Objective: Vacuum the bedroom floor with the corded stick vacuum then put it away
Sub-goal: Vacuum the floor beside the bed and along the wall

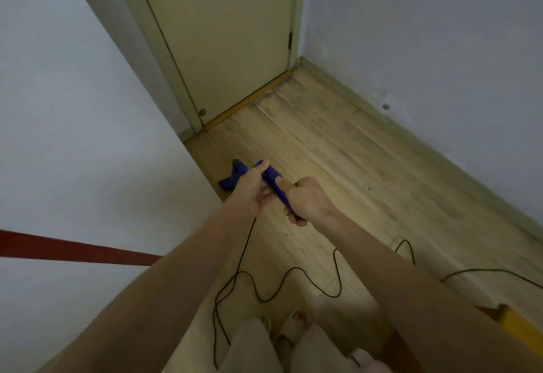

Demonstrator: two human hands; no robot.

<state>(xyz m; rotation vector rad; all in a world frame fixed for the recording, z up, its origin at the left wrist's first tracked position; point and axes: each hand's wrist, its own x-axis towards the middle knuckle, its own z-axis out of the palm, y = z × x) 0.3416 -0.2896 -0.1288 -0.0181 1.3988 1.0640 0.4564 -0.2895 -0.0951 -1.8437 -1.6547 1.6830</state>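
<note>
While the cord (293, 278) trails (loosely), left hand (252, 191) and right hand (308, 200) grip the vacuum (271, 177).

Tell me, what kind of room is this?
Probably a room in a home, maybe a bedroom corner. There's a wooden floor, a closed door between plain walls, and a purple stick vacuum with its black cord trailing across the floor.

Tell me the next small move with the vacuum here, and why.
Probably push the purple vacuum forward toward the closed door. Both the left hand and right hand grip its handle, its head sits by the wall corner, and the black cord lies looped behind, near the feet.
</note>
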